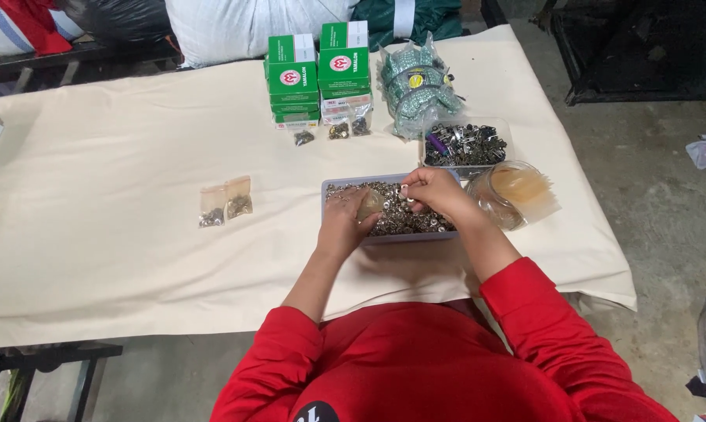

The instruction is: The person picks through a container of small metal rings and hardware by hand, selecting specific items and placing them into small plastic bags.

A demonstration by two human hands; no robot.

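The left hand (345,223) is cupped around a small clear bag (369,205), fingers curled narrow about it, holding it over the near-left part of a shallow grey tray (392,238) of small metal fasteners (396,215); the right hand (431,191) is bent at the wrist, fingertips pinched on fasteners above the tray's middle; both forearms, in red sleeves (525,312), angle inward from the near edge; the tray sits near the cloth-covered table's (95,258) near-right edge; just right lies a stack of clear bags (517,191); two filled bags (225,203) lie left, well apart; green boxes (318,74) stand by the far edge.
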